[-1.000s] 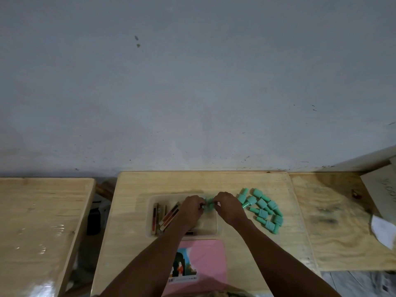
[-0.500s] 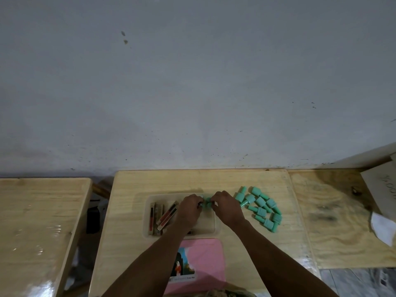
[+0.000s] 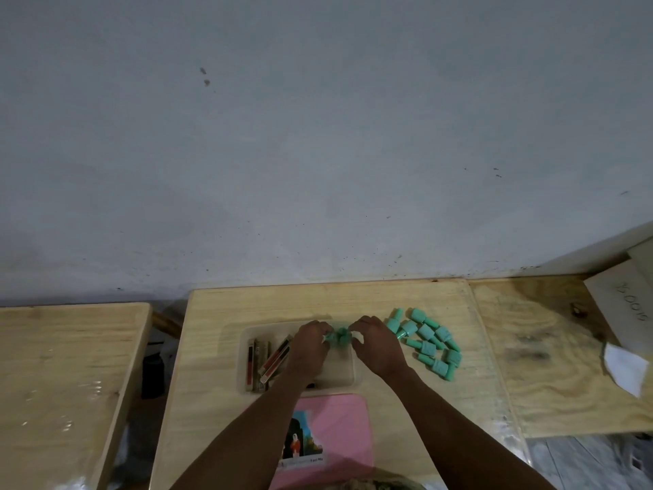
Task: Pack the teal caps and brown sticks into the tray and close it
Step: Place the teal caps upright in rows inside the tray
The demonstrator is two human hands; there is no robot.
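A clear plastic tray (image 3: pixel 348 378) lies on the middle wooden table. Several brown sticks (image 3: pixel 270 360) rest in its left part. Over the tray's far right part, my left hand (image 3: pixel 307 350) and my right hand (image 3: pixel 378 348) meet around a small clump of teal caps (image 3: pixel 338 338), each hand pinching it from its own side. A pile of several more teal caps (image 3: pixel 427 343) lies on the table just right of the tray. Part of the tray is hidden under my hands.
A pink lid with a picture label (image 3: pixel 332 440) lies at the table's near edge, below the tray. Another wooden table (image 3: pixel 63 376) stands to the left across a gap. A plywood board (image 3: pixel 551 369) with white paper (image 3: pixel 625 369) adjoins on the right. The wall rises behind.
Both hands stay together over the tray holding the teal caps; only the camera view has shifted slightly.
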